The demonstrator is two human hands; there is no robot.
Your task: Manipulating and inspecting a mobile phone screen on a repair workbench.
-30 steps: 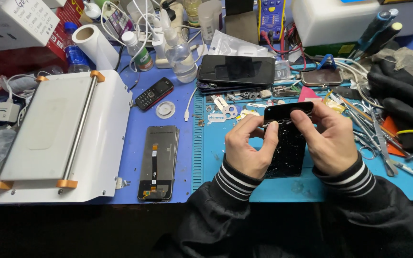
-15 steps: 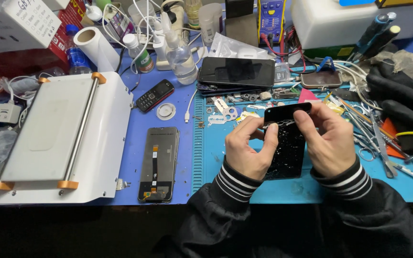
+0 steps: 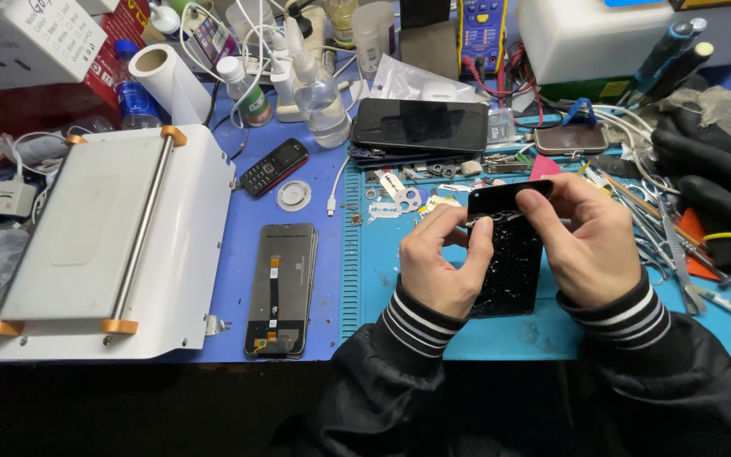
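Right now you are gripping a cracked black phone screen [image 3: 508,262] with both hands above the teal work mat [image 3: 382,288]: your left hand [image 3: 437,262] is curling closed around its left edge with the thumb pressing on the face, and your right hand [image 3: 590,245] is closing over the upper right corner, fingers [image 3: 543,203] pinching the top strip. The glass is looking shattered and speckled with white flakes, so the likeliest trouble is splinters breaking loose under your thumbs and cutting bare skin, or scattering onto the mat. Because the top edge is lifting toward you while the lower part is sitting low near the mat, bending it too hard could be snapping the panel across rather than freeing it cleanly. You are also working close to loose screws and small metal parts [image 3: 403,196] just beyond your knuckles, and to tweezers [image 3: 666,241] beside your right hand; a sudden slip could be sweeping those away. The spare display [image 3: 281,288] lying face down to your left is well apart and looks safe.
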